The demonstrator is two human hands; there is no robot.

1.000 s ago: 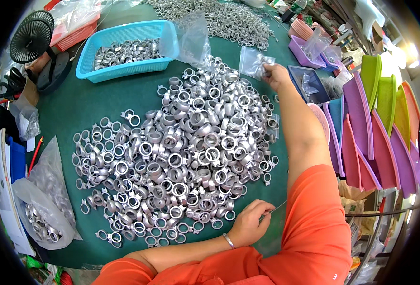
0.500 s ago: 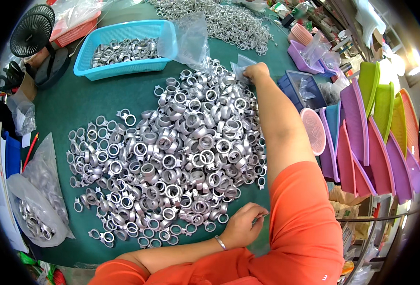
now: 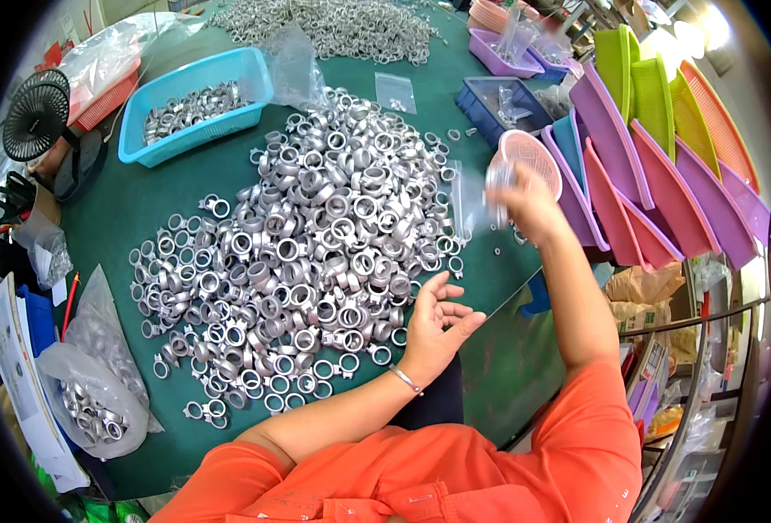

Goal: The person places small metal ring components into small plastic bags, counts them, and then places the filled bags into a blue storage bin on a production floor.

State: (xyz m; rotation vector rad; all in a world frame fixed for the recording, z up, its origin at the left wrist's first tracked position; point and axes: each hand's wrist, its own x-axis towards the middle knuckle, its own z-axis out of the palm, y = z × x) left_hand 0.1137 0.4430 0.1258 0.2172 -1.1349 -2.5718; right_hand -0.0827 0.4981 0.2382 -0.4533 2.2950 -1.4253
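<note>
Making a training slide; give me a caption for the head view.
Right hand lifts a clear plastic bag; left hand rests open beside heaped metal rings.

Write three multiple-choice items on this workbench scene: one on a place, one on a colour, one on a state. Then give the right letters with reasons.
1. Where does the blue basket stand relative to the heap of metal rings?
A. beyond it, to the left
B. under it
C. right of it, by the trays

2. What colour is the table covering?
A. white
B. dark green
C. red

3. How is the left hand held?
A. clenched round a ring
B. flat under a bag
C. open, palm up, holding nothing

Answers: 1 A, the basket sits at the upper left past the heap. 2 B, green shows around the rings. 3 C, its fingers are spread and hold nothing, while the right hand holds up a small clear bag.
</note>
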